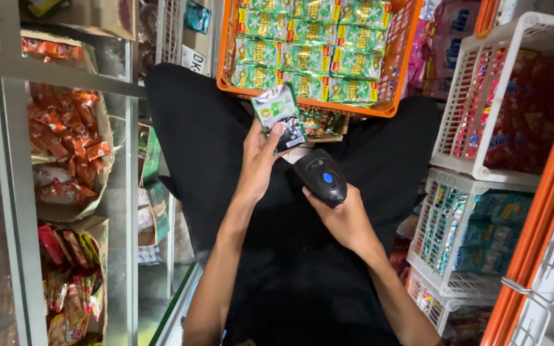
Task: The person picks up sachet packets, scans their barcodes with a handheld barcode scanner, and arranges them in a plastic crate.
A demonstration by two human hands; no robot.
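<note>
My left hand [259, 157] grips a small green-and-silver packet [279, 115]; my right hand [343, 218] clasps a black handheld scanner [320, 177] just beside it, below an orange crate [389, 70].

An orange plastic crate [392, 77] stands at the far middle of the scene, filled edge to edge with flat rows of green snack packets [309, 54]. On the right, a white plastic basket [520, 29] is tilted and holds red wrapped packets [527, 109]; nearer, below it, a second white basket [440, 205] carries green and blue packets [492, 234]. On the left, a metal-framed glass shelf unit [14, 192] bears open cardboard boxes [100, 154] heaped with orange and red sachets [65, 134], and a nearer box [94, 234] holds mixed red and yellow packets [68, 275].
</note>
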